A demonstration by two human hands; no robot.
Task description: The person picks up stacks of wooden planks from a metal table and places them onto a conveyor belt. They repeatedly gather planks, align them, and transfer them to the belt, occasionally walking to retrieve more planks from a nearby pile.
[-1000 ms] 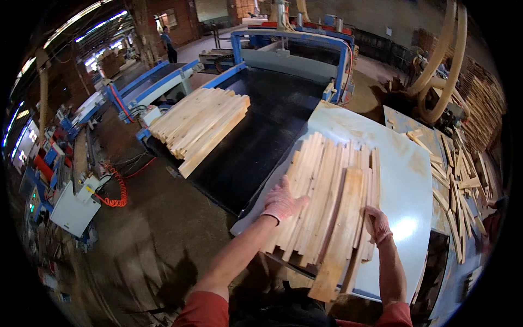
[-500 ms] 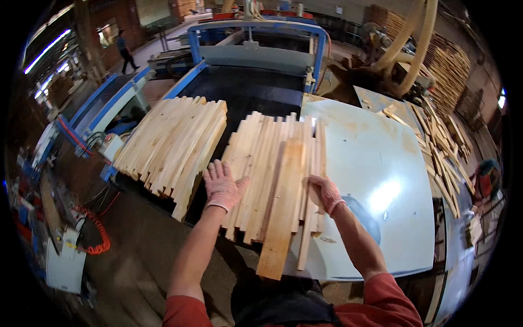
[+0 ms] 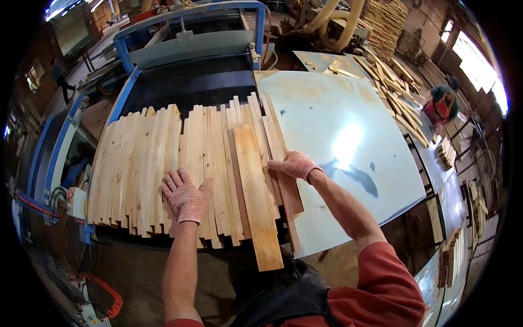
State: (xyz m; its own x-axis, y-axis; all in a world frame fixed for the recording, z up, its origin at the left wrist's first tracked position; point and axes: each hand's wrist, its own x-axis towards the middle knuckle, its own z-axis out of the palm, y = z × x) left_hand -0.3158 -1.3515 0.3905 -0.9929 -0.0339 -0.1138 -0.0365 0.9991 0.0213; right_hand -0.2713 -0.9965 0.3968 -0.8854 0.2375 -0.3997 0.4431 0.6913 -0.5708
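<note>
My left hand (image 3: 188, 197), in a pale pinkish knit glove, lies open with fingers spread on the light wooden strips (image 3: 210, 163). These lie side by side, their ends uneven. My right hand (image 3: 297, 164), gloved alike, presses at the right edge of the row. Its thumb stretches left over the outer strips, while its other fingers are bent and partly hidden. A wider, more orange board (image 3: 256, 201) lies on top between my hands, its near end jutting toward me. Against the row's left side is another row of strips (image 3: 133, 169).
The strips rest on a machine's dark belt (image 3: 185, 82) under a blue frame (image 3: 188, 8). To the right lies a pale sheet-topped table (image 3: 338, 120). Loose wood pieces (image 3: 392, 90) are heaped beyond it. A person in red (image 3: 440, 106) is at far right; another (image 3: 61, 82) walks far left.
My hands have shifted the right row left, closing the gap to the left row. The outer strips now slant along the right edge. The whole view has swung to the right.
</note>
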